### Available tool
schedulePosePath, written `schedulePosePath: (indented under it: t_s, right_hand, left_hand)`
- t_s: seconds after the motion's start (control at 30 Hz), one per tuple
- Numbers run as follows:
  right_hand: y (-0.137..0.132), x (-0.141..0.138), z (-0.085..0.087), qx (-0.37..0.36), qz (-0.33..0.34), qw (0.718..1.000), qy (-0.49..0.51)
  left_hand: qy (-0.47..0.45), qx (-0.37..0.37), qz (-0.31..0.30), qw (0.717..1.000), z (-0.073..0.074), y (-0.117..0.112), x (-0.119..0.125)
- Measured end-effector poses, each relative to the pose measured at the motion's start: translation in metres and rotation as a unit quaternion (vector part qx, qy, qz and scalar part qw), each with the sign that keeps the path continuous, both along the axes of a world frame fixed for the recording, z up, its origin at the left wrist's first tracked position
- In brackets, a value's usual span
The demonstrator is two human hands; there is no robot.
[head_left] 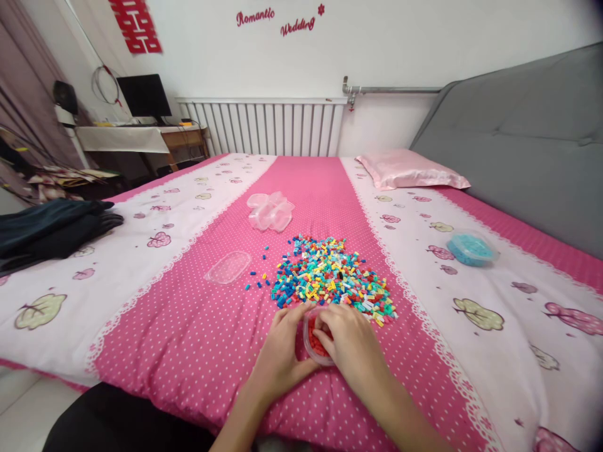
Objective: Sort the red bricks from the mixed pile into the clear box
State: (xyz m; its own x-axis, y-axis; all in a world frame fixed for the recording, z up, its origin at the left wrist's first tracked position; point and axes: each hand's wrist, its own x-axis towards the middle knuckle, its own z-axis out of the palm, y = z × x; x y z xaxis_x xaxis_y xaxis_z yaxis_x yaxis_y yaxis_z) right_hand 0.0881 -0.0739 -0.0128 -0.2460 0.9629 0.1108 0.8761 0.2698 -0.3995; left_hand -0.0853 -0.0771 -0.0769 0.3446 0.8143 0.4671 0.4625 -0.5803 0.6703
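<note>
On the pink dotted bedspread, a small clear plastic container [306,342] holds red building-block pieces [315,345]. My left hand [281,351] curves around its left side, thumb at the near rim and fingers at the far side. Over the right part of the container is my right hand [351,339], its bent fingers closed together inside among the red pieces. Whatever those fingertips pinch is hidden. Just beyond both hands spreads a large heap of small mixed-colour bricks [330,273], in blue, yellow, red, teal and white.
A clear lid [228,268] lies left of the heap, with several stray bricks between. Farther back are empty clear containers [271,211]. To the right sits a container of light-blue pieces [471,247]. A pink pillow [412,169] and dark folded clothes [56,229] lie on the bed.
</note>
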Motion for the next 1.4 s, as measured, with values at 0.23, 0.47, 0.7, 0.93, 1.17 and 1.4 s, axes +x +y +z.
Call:
schedulePosePath:
  t_s: [0.23, 0.47, 0.7, 0.93, 1.17, 1.4]
  right_hand:
    - [0.0, 0.009, 0.011, -0.008, -0.002, 1.0, 0.006]
    - [0.001, 0.01, 0.006, -0.013, 0.042, 0.999, -0.016]
    - [0.002, 0.01, 0.009, -0.018, 0.037, 0.999, -0.001]
    - [0.009, 0.024, 0.017, -0.032, 0.023, 0.999, 0.009]
    - [0.013, 0.047, 0.019, -0.016, 0.016, 0.999, 0.033]
    - [0.011, 0.051, 0.022, -0.008, 0.008, 0.999, 0.042]
  left_hand:
    - [0.011, -0.001, 0.007, 1.0, 0.001, -0.001, 0.001]
    - [0.013, -0.013, 0.011, 1.0, 0.001, -0.001, 0.0]
    - [0.012, -0.02, 0.011, 1.0, -0.001, 0.0, 0.0]
    - [0.032, -0.014, 0.004, 0.999, 0.002, 0.001, -0.001]
    - [0.052, 0.013, -0.017, 0.998, 0.007, 0.001, 0.0]
    - [0.035, 0.029, 0.008, 0.999, 0.006, 0.0, -0.007]
